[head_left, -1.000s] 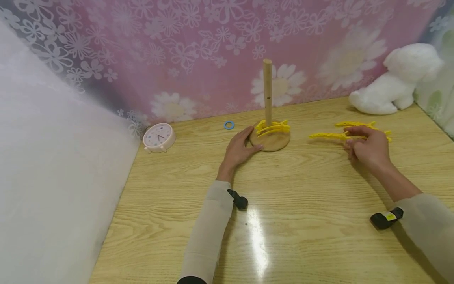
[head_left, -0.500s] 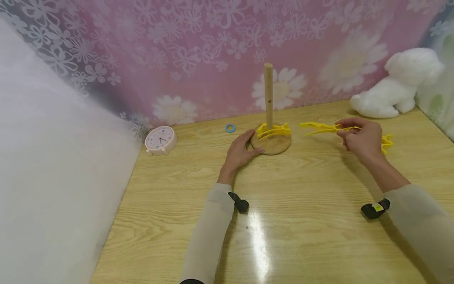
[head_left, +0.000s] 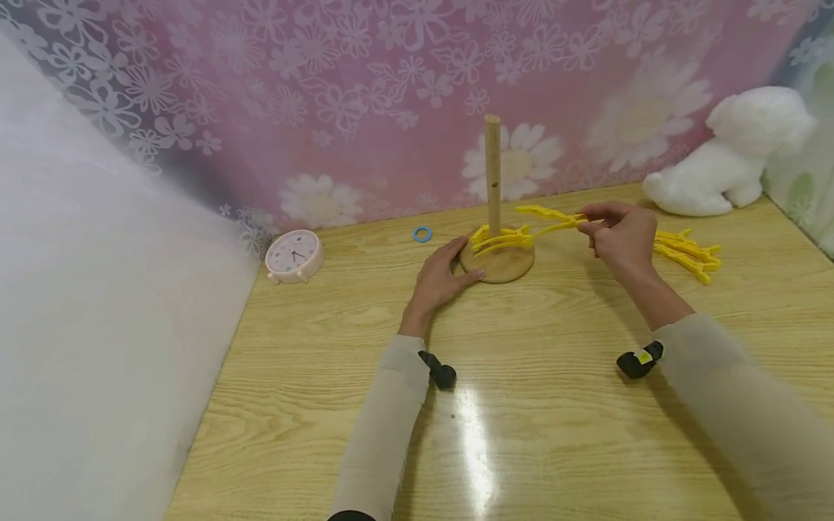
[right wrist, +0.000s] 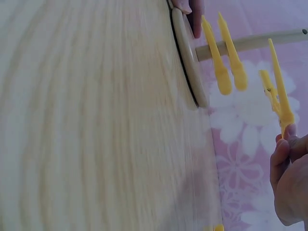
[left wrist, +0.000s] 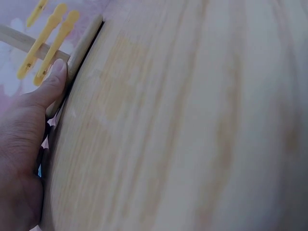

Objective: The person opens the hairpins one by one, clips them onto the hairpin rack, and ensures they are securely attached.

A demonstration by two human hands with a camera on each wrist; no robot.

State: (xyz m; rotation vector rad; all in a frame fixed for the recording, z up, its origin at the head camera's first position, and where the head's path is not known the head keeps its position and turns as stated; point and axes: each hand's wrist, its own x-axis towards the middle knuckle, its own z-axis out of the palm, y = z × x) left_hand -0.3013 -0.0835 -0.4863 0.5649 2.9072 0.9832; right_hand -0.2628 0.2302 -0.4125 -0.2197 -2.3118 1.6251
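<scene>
Standing on the table is a wooden stand with a round base and an upright post. My left hand holds the base's left rim, its thumb at the front edge, also seen in the left wrist view. Yellow hair clips grip the post low down, close over the base. My right hand pinches another yellow hair clip by its rear end. That clip's two arms are spread apart and point left toward the post, their tips just right of it. In the right wrist view it hangs clear of the clips on the post.
Several more yellow hair clips lie in a pile behind my right hand. A blue ring and a pink clock are to the left. A white plush toy sits at the back right, near the flowered wall.
My right hand has lifted the hair clip off the pile and carried it left toward the post, and the clip's arms have spread wider. My left hand stays at the base.
</scene>
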